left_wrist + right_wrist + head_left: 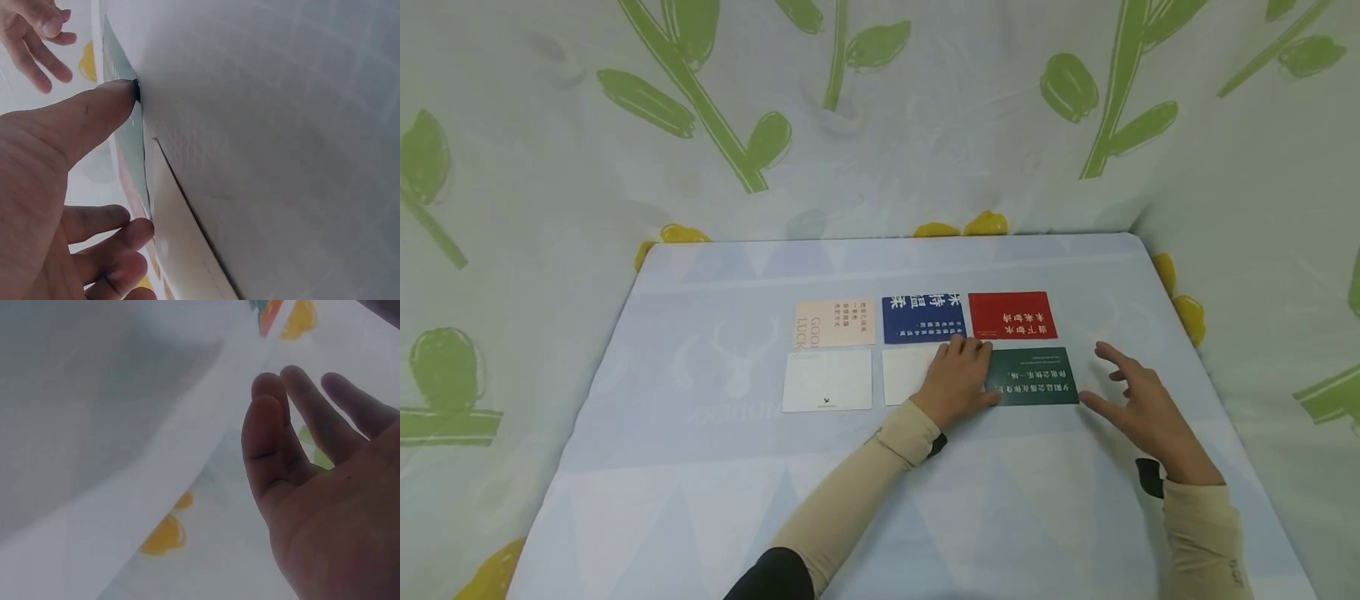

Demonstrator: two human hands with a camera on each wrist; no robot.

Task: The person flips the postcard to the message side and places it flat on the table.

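My left hand [957,375] rests over the right part of a white card [901,371], its thumb at the left end of a dark green card [1033,377] with white print. In the left wrist view, the thumb tip presses at the edge of that green card, and the other fingers bend loosely beside the white one. To the right of the green card, my right hand [1138,408] hovers with fingers spread and holds nothing. A red card [1012,317] and a blue card [922,325] lie just beyond the left fingertips.
A beige card [835,323] and another white card [827,382] complete two rows at the left. The cards lie flat on a pale blue patterned tabletop [700,517]. Behind and beside it hangs white cloth [955,150] with green leaves.
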